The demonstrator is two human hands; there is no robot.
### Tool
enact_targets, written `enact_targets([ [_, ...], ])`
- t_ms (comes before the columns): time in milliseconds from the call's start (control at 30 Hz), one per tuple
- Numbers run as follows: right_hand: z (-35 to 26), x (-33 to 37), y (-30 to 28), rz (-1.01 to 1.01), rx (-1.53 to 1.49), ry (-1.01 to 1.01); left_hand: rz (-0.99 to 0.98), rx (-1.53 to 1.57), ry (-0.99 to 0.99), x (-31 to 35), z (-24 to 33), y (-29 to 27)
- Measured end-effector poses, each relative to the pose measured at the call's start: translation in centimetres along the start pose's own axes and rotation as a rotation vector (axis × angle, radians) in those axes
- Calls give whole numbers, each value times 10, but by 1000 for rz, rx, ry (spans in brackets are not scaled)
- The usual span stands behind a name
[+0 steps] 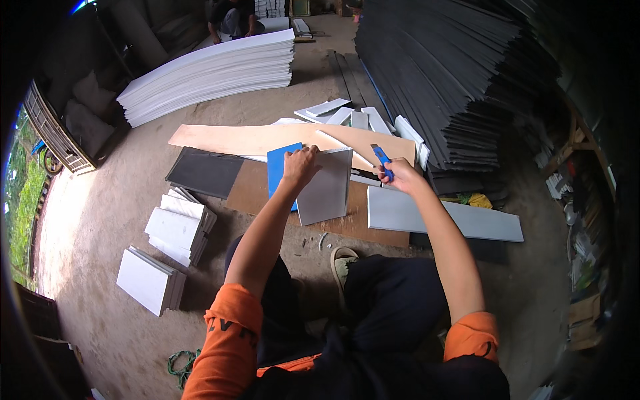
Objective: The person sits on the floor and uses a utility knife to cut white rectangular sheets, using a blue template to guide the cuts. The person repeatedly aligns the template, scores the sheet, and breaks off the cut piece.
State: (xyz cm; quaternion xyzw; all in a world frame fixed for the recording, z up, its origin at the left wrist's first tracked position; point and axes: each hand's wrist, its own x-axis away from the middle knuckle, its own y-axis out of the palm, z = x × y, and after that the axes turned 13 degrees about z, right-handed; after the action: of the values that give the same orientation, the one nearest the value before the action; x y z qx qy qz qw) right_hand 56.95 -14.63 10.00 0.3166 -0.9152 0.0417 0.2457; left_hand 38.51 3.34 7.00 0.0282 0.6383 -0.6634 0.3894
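Observation:
My left hand (302, 165) grips the top edge of a light grey foam-like panel (325, 190), which stands tilted on the work board. Behind that panel, and partly covered by it, is a flat blue piece (281, 170). In my right hand (401, 175) is a blue utility knife (382, 161), its blade end pointing up and away from me, apart from the panel. Under these lies a brown board (257, 193), with a long tan strip (230, 139) across its far side. To the right rests a long white panel (447, 217).
Stacked white panels (152, 280) and another small pile (175, 230) sit on the floor at left, near a dark sheet (203, 172). White offcuts (360, 120) lie beyond the board. A tall dark sheet stack (440, 73) rises at right. Far off, a person (233, 19) crouches behind long white sheets (213, 67).

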Motion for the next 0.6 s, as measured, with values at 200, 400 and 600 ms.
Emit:
enact_targets([
  [200, -5, 10, 31, -36, 318, -160, 192, 33, 160, -14, 20, 14],
  [400, 3, 6, 38, -17, 407, -198, -83, 121, 214, -21, 19, 21],
  [600, -2, 6, 46, 113, 849, -520, -29, 208, 160, -26, 8, 25],
])
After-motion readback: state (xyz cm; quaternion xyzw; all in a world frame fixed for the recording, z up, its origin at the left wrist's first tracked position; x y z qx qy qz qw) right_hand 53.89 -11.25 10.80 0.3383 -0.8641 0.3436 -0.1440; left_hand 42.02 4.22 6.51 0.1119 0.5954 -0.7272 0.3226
